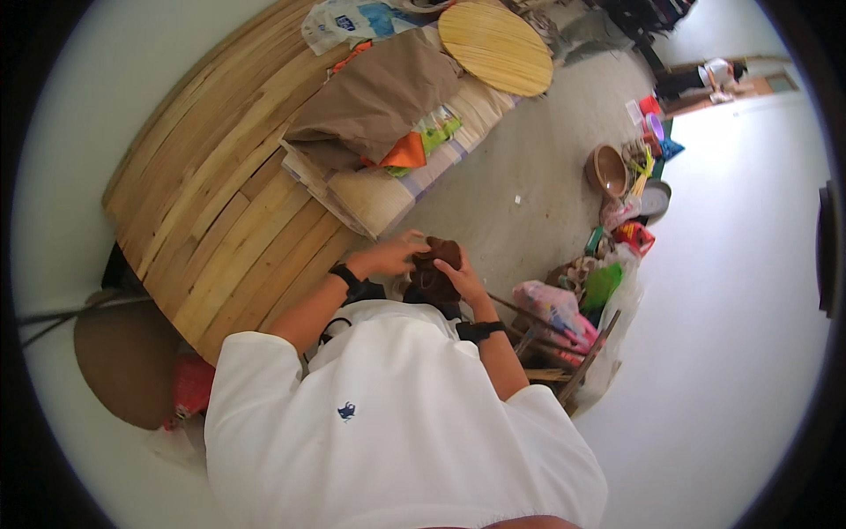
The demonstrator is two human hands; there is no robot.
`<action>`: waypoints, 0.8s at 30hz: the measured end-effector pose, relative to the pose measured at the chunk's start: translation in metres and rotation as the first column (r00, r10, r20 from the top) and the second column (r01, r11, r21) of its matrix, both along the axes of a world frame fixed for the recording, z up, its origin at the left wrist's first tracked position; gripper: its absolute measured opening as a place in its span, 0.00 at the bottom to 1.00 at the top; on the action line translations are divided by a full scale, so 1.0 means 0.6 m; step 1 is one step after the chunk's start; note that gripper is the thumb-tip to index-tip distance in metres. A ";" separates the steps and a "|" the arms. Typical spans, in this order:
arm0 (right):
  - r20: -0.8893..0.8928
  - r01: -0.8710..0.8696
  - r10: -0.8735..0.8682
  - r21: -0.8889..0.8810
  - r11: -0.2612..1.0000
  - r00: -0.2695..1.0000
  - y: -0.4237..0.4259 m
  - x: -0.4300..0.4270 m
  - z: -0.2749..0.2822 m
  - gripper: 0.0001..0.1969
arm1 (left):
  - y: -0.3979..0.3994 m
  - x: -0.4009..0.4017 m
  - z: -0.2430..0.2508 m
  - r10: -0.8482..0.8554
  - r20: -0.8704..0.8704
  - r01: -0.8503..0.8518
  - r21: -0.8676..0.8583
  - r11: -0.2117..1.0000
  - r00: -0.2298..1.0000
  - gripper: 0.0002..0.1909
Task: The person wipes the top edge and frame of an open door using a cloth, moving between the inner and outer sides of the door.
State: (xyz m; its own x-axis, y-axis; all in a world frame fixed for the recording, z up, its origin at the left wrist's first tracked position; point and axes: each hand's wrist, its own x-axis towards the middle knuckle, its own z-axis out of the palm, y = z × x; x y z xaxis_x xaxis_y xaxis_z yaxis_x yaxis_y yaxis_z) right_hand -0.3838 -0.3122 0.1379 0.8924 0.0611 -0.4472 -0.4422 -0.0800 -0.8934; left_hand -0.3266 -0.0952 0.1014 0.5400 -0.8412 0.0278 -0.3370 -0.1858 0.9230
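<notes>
My right hand (464, 274) grips a dark brown leather-like item (441, 254), possibly a shoe, from its right side with the thumb across the top. My left hand (390, 254) is at the item's left edge, blurred, its fingers partly spread; whether they pinch it cannot be told. Both wrists wear black bands. The item is above my dark-clad knees, just beyond the hem of my white shirt (396, 397).
To the left is a slatted wooden bed platform (218, 218), bearing a folded mat (370, 198), a brown cloth (377, 99) and a round yellow board (496, 49). Bags (555, 307), a brown basin (607, 170) and a wooden frame (591, 360) line the right wall. A person (714, 73) is far off.
</notes>
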 end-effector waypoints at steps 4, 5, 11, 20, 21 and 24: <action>0.004 -0.177 0.179 -0.143 0.974 0.984 -0.031 0.136 -0.043 0.30 | 0.043 0.102 0.025 0.457 0.146 -0.480 0.223 0.849 0.877 0.27; 0.032 -0.186 0.197 -0.204 0.961 0.980 -0.044 0.176 -0.062 0.30 | 0.047 0.130 0.025 0.595 0.200 -0.628 0.259 0.734 0.778 0.26; 0.128 -0.250 0.377 -0.553 0.795 0.917 -0.139 0.432 -0.194 0.33 | 0.042 0.271 0.005 0.833 0.455 -0.949 0.163 0.270 0.315 0.30; -0.020 -0.573 0.641 -0.471 0.671 0.767 -0.323 0.783 -0.118 0.31 | -0.001 0.318 -0.035 0.670 0.613 -0.802 0.596 -0.043 0.419 0.34; -0.014 -0.540 0.625 -0.518 0.663 0.780 -0.342 0.823 -0.130 0.30 | -0.006 0.322 -0.035 0.675 0.601 -0.789 0.613 -0.046 0.428 0.34; -0.093 -0.101 0.080 -0.251 0.963 0.992 -0.330 0.890 -0.155 0.25 | -0.012 0.342 -0.023 0.692 0.544 -0.678 0.727 -0.107 0.474 0.35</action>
State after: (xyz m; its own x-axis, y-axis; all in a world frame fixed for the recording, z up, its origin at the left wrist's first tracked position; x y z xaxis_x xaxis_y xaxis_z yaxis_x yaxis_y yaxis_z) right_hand 0.1505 -0.5099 0.0451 0.8484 0.0145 -0.5292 -0.4929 -0.3432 -0.7995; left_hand -0.1213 -0.1023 0.0877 0.8420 0.4443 -0.3060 0.4848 -0.8720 0.0679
